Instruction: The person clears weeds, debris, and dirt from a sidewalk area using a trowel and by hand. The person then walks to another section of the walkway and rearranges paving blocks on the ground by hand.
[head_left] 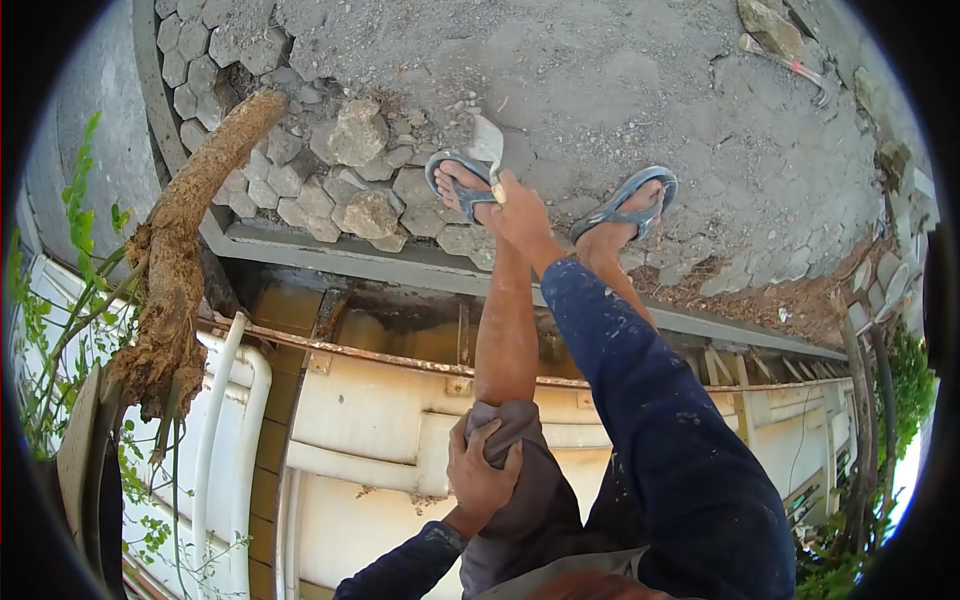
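Note:
My right hand (pixel 523 218) is closed round the light handle of a trowel (pixel 487 140). The trowel's pale, dusty blade lies close to the ground, just beyond the toes of my left sandal (pixel 459 187). Lower down, my left hand (pixel 482 478) is bent over my left knee, its fingers and thumb curled on the rolled dark trouser leg (pixel 520 510). My other sandal (pixel 627 204) stands on grey, gritty ground to the right. Loose stones (pixel 358 133) and hexagonal paving blocks (pixel 290 181) lie left of the trowel.
A thick tree stump (pixel 170 260) juts up at left beside leafy stems. Under my legs runs a concrete kerb (pixel 390 268), with a gutter (pixel 400 335) and a pale wall below. Far right lie a rock (pixel 770 28) and a tool with a reddish handle (pixel 800 70).

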